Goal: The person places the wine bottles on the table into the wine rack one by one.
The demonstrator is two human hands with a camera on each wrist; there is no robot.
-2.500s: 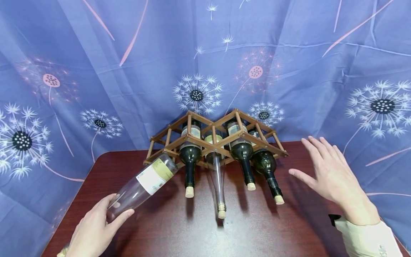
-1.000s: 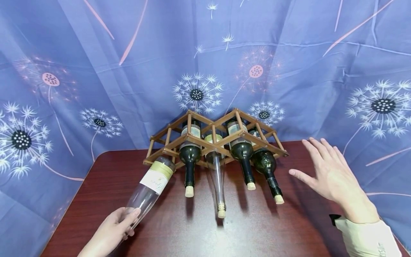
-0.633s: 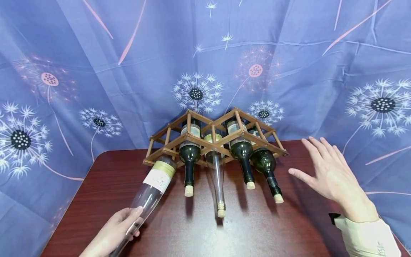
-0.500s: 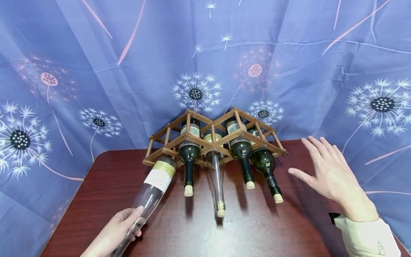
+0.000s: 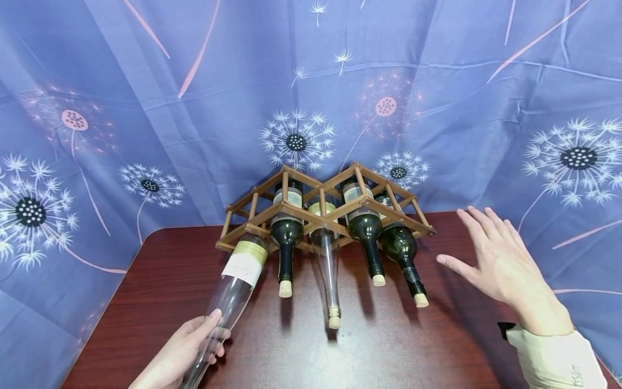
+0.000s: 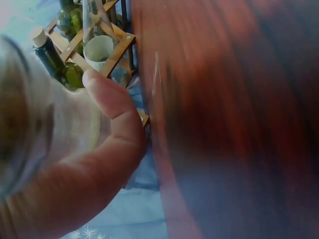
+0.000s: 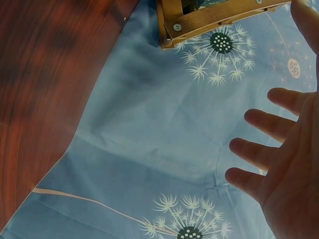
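A clear glass wine bottle (image 5: 234, 294) with a white and yellow-green label is gripped around its tapering part by my left hand (image 5: 187, 346). Its base end lies right at the front of the wooden wine rack (image 5: 296, 207), at the leftmost slot, and its neck points down toward me. In the left wrist view, the thumb and palm (image 6: 109, 134) wrap the glass close to the camera. My right hand (image 5: 500, 265) hovers to the right of the rack, fingers spread, holding nothing; the right wrist view shows its fingers (image 7: 264, 154) extended.
In the rack lie three dark green bottles, among them a left one (image 5: 286, 232), plus one clear bottle (image 5: 330, 270), all with corks toward me. The rack stands at the back of the dark red wooden table (image 5: 389, 346). A blue dandelion-print cloth (image 5: 218, 124) hangs behind.
My left hand has swung the clear bottle's neck end rightward and turned its label, straightening it toward the leftmost slot; its base has moved slightly into the rack's front. The right hand stays put.
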